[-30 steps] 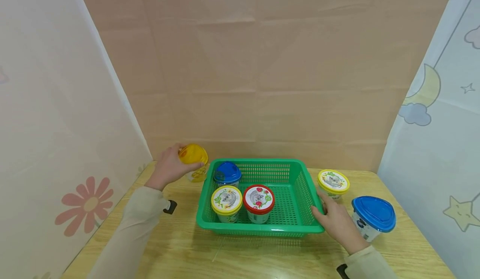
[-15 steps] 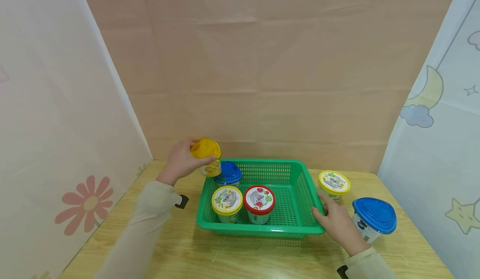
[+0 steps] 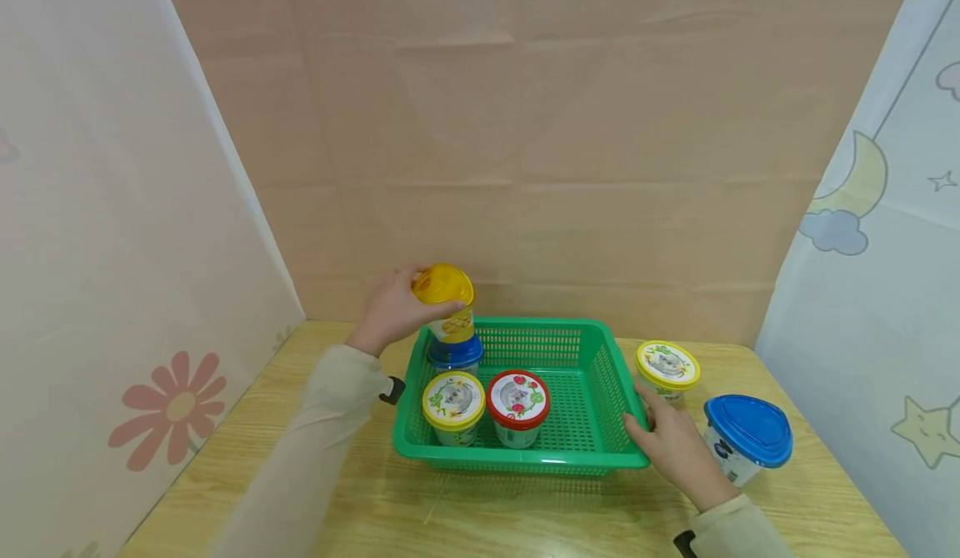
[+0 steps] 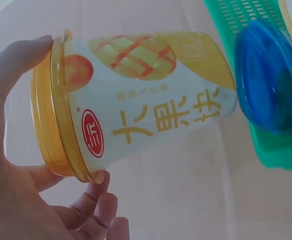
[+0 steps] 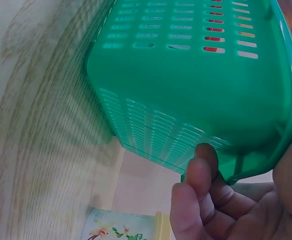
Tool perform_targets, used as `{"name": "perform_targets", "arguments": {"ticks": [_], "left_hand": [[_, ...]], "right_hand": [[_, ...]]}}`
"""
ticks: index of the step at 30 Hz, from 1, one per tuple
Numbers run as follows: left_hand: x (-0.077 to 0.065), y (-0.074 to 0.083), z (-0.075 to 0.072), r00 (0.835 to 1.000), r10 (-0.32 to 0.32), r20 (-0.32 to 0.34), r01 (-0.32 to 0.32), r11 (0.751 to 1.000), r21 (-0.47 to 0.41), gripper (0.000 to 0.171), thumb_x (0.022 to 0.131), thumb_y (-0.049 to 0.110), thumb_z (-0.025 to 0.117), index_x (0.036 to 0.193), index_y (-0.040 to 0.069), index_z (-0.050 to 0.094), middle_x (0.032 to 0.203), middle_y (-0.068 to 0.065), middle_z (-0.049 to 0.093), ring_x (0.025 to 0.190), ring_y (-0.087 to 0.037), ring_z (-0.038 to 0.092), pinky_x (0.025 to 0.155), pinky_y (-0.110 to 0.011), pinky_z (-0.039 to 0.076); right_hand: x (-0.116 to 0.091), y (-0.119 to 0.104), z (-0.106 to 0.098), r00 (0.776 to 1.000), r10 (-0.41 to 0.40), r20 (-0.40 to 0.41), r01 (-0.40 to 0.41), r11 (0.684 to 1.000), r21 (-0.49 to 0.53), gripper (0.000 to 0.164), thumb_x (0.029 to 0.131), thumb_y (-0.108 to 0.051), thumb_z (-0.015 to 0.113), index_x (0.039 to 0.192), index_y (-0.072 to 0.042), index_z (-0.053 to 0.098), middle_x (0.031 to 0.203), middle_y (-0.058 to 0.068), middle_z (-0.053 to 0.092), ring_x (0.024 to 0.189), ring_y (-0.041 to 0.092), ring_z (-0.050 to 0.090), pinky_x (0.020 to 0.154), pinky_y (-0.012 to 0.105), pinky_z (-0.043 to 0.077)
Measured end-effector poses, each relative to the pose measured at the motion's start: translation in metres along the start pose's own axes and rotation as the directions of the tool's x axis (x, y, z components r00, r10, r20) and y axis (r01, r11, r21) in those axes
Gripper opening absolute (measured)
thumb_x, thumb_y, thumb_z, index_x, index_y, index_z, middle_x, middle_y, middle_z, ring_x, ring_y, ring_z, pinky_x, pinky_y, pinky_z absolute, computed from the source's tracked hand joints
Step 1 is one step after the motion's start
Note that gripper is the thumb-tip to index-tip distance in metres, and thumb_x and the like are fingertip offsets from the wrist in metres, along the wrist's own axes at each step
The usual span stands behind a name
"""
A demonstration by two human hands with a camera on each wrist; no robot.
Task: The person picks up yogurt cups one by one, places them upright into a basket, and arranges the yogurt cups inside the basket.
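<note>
My left hand grips a yogurt cup by its clear yellow lid, thumb on one side and fingers on the other. The cup is above a blue-lidded cup in the back left corner of the green basket. In the left wrist view its base lies right by the blue lid; whether they touch I cannot tell. A yellow-rimmed cup and a red-rimmed cup stand upright in the basket's front left half. My right hand holds the basket's right rim, fingers curled under it outside.
Right of the basket a yellow-rimmed tub stands on the wooden table. Nearer the right wrist is a larger tub with a blue lid. A brown backdrop rises behind, with patterned white sheets at both sides.
My left hand has lifted the yellow-lidded yogurt cup from left of the basket and carried it right, over the blue-lidded cup. The right hand and basket have stayed in place.
</note>
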State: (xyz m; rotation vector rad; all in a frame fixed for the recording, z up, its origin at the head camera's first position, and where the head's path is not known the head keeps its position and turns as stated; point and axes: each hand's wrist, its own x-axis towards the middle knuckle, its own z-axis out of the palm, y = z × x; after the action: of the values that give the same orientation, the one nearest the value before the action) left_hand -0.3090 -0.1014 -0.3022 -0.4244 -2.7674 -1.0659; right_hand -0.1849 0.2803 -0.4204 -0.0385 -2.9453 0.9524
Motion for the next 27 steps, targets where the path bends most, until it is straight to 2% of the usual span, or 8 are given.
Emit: {"name": "perform_targets", "arguments": {"ticks": [6, 11, 17, 27], "left_hand": [[0.01, 0.016, 0.014, 1.0, 0.002, -0.018, -0.002, 1.0, 0.031, 0.094, 0.075, 0.065, 0.076, 0.145, 0.01, 0.046, 0.138, -0.013, 0.053, 0.115, -0.031, 0.052, 0.095, -0.048, 0.049], [0.016, 0.027, 0.025, 1.0, -0.002, -0.007, 0.002, 0.999, 0.041, 0.092, 0.075, 0.064, 0.077, 0.144, 0.011, 0.047, 0.136, -0.013, 0.052, 0.116, -0.031, 0.048, 0.096, -0.049, 0.048], [0.022, 0.032, 0.043, 1.0, -0.014, -0.013, 0.015, 0.999, 0.029, 0.092, 0.076, 0.063, 0.077, 0.146, 0.013, 0.046, 0.136, -0.015, 0.048, 0.117, -0.032, 0.045, 0.095, -0.049, 0.047], [0.021, 0.039, 0.066, 1.0, -0.014, -0.001, 0.014, 1.0, 0.015, 0.091, 0.075, 0.064, 0.077, 0.145, 0.015, 0.048, 0.132, -0.014, 0.05, 0.12, -0.033, 0.041, 0.092, -0.049, 0.043]], "right_hand": [[0.0, -0.001, 0.0, 1.0, -0.001, 0.008, 0.001, 1.0, 0.004, 0.069, 0.101, -0.03, 0.058, 0.152, 0.006, 0.03, 0.083, 0.005, 0.068, 0.066, 0.012, 0.06, 0.057, 0.032, 0.047], [0.001, 0.0, 0.0, 1.0, -0.001, 0.007, 0.001, 1.0, 0.006, 0.069, 0.1, -0.028, 0.058, 0.153, 0.006, 0.03, 0.082, 0.005, 0.068, 0.065, 0.013, 0.06, 0.056, 0.032, 0.048], [0.002, 0.001, 0.0, 1.0, 0.0, 0.013, 0.0, 1.0, 0.008, 0.069, 0.101, -0.029, 0.058, 0.153, 0.006, 0.029, 0.075, 0.003, 0.062, 0.062, 0.013, 0.057, 0.054, 0.032, 0.045], [0.0, 0.001, 0.002, 1.0, -0.004, 0.0, 0.004, 1.0, 0.007, 0.068, 0.1, -0.029, 0.059, 0.153, 0.005, 0.031, 0.077, 0.004, 0.064, 0.061, 0.014, 0.057, 0.053, 0.032, 0.045]]}}
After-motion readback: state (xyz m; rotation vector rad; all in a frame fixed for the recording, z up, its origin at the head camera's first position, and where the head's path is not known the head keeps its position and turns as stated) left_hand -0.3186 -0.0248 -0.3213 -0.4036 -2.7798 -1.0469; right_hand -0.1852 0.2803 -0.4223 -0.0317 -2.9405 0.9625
